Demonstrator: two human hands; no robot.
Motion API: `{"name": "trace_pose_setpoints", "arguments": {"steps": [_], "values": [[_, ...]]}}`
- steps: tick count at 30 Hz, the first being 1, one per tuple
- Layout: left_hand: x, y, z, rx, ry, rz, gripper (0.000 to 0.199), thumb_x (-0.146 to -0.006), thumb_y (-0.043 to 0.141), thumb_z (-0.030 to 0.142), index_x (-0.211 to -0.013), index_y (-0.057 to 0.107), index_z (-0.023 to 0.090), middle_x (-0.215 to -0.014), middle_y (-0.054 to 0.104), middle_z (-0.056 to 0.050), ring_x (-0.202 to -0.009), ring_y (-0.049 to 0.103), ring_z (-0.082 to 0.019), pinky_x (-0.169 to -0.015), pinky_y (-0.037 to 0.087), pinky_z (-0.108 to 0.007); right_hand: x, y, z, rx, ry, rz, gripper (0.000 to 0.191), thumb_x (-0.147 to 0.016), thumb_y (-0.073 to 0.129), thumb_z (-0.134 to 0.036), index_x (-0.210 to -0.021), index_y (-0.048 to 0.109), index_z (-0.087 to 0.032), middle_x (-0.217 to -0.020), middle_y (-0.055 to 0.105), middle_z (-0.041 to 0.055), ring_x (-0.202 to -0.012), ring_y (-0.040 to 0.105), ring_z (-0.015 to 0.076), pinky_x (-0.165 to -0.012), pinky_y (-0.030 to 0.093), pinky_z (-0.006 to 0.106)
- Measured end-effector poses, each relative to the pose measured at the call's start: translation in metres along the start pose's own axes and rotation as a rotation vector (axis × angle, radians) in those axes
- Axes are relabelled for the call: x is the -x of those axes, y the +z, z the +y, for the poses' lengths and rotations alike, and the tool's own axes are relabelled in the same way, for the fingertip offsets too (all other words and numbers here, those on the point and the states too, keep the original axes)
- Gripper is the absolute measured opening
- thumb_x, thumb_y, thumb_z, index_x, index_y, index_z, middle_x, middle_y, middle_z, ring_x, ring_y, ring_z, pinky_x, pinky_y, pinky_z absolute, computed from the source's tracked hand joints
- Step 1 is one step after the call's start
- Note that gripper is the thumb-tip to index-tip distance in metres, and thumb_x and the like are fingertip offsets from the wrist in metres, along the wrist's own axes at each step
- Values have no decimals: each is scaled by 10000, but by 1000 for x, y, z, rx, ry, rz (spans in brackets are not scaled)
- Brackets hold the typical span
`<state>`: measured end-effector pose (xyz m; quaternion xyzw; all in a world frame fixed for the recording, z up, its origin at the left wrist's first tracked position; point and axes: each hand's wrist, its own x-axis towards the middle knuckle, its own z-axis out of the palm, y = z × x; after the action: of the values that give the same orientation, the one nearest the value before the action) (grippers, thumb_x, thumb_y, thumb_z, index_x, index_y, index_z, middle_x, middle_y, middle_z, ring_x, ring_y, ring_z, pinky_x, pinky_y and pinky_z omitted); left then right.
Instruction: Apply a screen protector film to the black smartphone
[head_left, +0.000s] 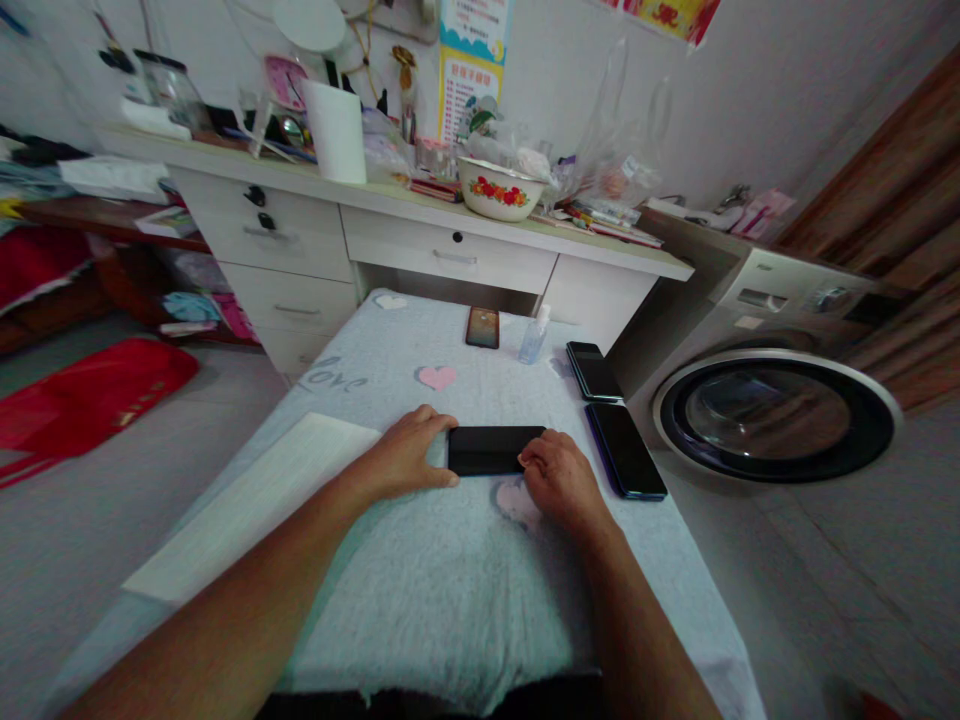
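A black smartphone [484, 451] lies sideways, screen up, on the cloth-covered table in front of me. My left hand [411, 452] holds its left end, thumb and forefinger at the two corners. At the opposite end, my right hand [559, 472] is closed on the edge, its curled fingertips over the screen. To the right are two more dark phones, one nearer [627, 450] and one farther [594, 371]. A small clear spray bottle [533, 338] stands farther back, beside a brown phone-shaped item [482, 327]. Left of my left hand lies a folded whitish cloth or paper strip [255, 505].
A pale tablecloth [450, 590] with hearts covers the table. Behind it, a white drawer desk [405, 235] carries a flowered enamel bowl [501, 190] and a paper roll [335, 132]. A washing machine [772, 300] stands right; a red bag [97, 400] lies on the floor left.
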<state>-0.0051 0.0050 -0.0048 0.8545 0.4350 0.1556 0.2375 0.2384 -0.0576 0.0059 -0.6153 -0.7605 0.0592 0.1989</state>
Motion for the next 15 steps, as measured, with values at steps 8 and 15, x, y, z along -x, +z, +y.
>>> {"name": "trace_pose_setpoints", "arguments": {"steps": [8,15], "values": [[1,-1,1,3,0,-2,677,-596,707,440,-1203,494,229,-1084,498,-59,-1011,505,-245,-881,401,-337,1,0,0,-29,-29,-4,161,-734,484,-85,-718,611,-182,-763,552,33,-804,488,167,-712,347,255],[1,0,1,5,3,8,679,-590,711,420,-1204,495,227,-1082,497,-59,-1014,503,-242,-887,400,-338,0,5,-1,-10,-17,21,176,-789,491,-103,-805,647,-183,-815,567,43,-847,487,173,-770,358,264]]}}
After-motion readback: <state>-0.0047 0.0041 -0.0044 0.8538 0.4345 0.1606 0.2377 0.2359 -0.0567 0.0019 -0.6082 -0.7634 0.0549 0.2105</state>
